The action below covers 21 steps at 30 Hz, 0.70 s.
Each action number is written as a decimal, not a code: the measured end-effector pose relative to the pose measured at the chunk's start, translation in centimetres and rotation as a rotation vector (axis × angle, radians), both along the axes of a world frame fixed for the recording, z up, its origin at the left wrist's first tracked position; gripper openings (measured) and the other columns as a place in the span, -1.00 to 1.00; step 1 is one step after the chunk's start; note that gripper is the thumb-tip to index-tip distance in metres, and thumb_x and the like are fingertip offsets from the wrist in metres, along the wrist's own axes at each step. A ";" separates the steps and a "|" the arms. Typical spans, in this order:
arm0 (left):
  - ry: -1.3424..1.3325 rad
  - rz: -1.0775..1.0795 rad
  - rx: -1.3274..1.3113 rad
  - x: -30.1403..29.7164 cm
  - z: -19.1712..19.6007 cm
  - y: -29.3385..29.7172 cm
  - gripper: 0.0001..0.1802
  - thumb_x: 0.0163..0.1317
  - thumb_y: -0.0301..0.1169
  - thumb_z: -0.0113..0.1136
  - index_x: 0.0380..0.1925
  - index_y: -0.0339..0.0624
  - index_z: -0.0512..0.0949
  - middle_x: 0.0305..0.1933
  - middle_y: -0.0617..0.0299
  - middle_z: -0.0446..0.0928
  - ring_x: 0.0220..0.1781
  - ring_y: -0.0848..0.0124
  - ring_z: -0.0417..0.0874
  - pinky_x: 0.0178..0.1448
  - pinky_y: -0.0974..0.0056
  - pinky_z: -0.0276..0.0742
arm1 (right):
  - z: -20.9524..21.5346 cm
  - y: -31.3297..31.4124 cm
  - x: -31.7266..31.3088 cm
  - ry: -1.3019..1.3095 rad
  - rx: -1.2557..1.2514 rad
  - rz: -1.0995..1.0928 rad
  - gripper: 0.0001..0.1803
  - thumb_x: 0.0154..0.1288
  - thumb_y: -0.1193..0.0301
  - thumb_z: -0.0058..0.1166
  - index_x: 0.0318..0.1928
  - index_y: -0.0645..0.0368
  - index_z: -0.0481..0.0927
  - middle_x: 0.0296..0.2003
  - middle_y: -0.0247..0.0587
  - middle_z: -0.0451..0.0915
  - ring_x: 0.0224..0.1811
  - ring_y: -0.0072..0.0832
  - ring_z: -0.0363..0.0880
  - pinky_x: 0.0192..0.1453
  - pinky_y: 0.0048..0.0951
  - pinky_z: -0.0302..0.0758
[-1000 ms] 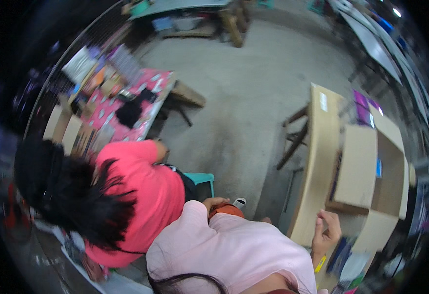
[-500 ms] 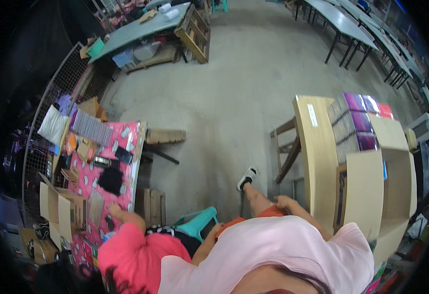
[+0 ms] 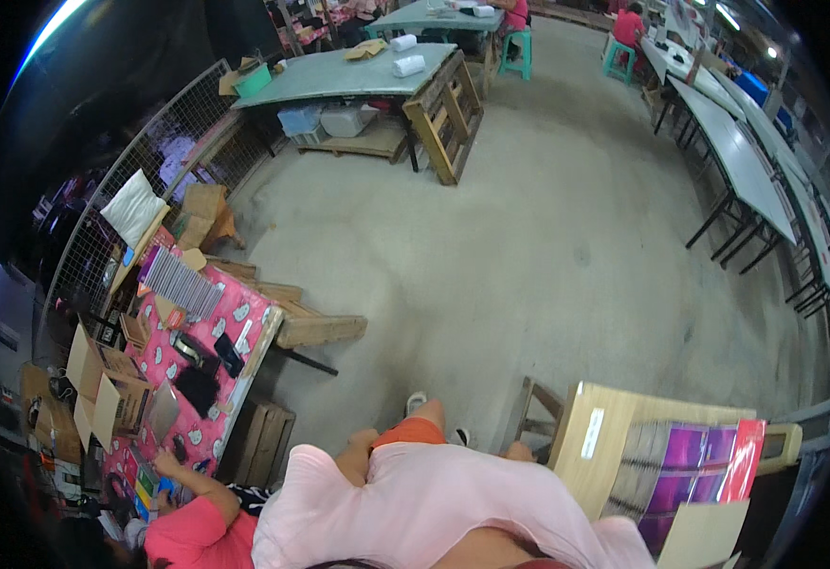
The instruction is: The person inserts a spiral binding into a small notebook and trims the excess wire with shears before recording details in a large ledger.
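My left hand point(image 3: 364, 440) hangs at the side of my orange shorts point(image 3: 409, 431), low in the middle of the head view. Its fingers are small and partly hidden, and no object shows in it. My right hand point(image 3: 519, 452) shows only in part, beside the light wooden table point(image 3: 581, 465) on my right. Whether it touches the table I cannot tell. Stacked purple packages in clear wrap point(image 3: 680, 460) stand on that table, with an open cardboard box flap point(image 3: 704, 531) nearer to me.
A co-worker in a red-pink shirt point(image 3: 197, 526) reaches over a pink patterned table point(image 3: 208, 438) at left, which bears a cardboard box point(image 3: 123, 403), a black fluffy item point(image 3: 197, 387) and a phone point(image 3: 229, 355). Ahead stand a grey-green table point(image 3: 348, 74) and a wooden pallet point(image 3: 445, 119); long white tables point(image 3: 732, 156) line the right.
My view has tilted up and turned, showing more of the far room. I have stepped forward, my left hand has come into fuller view, and the right-hand table now sits lower.
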State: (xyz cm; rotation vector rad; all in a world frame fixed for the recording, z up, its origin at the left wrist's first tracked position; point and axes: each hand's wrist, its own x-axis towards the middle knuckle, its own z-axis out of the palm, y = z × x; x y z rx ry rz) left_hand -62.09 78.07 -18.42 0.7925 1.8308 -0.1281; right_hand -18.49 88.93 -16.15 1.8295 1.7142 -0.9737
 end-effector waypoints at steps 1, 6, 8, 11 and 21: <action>-0.019 -0.085 0.014 -0.3 0.2 4.4 -0.29 0.09 -0.21 0.20 0.28 -0.23 0.38 0.17 -0.10 0.53 0.21 0.14 0.52 0.23 0.10 0.45 | -1.4 1.2 1.2 -0.001 0.017 -0.014 -0.60 0.17 0.19 0.16 -0.09 0.20 0.69 -0.05 0.12 0.65 0.06 0.02 0.61 0.17 -0.11 0.50; -0.055 -0.151 0.558 0.9 1.0 26.2 -0.32 0.08 -0.34 0.19 0.28 -0.23 0.39 0.24 -0.08 0.49 0.21 0.18 0.54 0.17 0.09 0.48 | -8.4 8.6 -2.8 0.762 -0.072 -0.284 -0.53 0.17 0.18 0.16 0.06 0.12 0.63 0.01 0.05 0.63 0.15 -0.01 0.55 0.23 -0.09 0.45; -0.161 -0.057 0.329 6.7 1.0 34.7 -0.38 0.13 -0.19 0.23 0.18 -0.24 0.47 0.24 -0.15 0.46 0.29 0.08 0.49 0.24 0.05 0.43 | -8.9 12.9 -4.8 0.824 -0.089 -0.308 -0.50 0.18 0.14 0.15 0.08 0.10 0.62 0.04 0.06 0.61 0.15 -0.01 0.53 0.23 -0.08 0.45; 0.168 -0.546 0.268 12.7 1.6 43.1 -0.45 0.09 -0.23 0.31 0.08 -0.20 0.46 -0.04 -0.08 0.60 -0.01 0.08 0.65 0.03 0.05 0.56 | -8.9 21.5 -7.5 0.601 -0.061 -0.286 -0.46 0.18 0.07 0.13 0.11 0.07 0.60 0.08 0.07 0.57 0.17 -0.02 0.52 0.24 -0.08 0.44; -0.156 -1.428 0.148 10.6 -1.7 70.4 -0.52 0.18 0.04 0.20 -0.20 -0.16 0.70 -0.03 -0.02 0.65 -0.02 0.02 0.66 0.02 -0.03 0.57 | -1.7 45.1 -11.9 0.361 0.130 -0.495 -0.31 0.18 -0.16 0.07 0.20 -0.02 0.53 0.21 0.09 0.45 0.21 -0.04 0.47 0.25 -0.06 0.42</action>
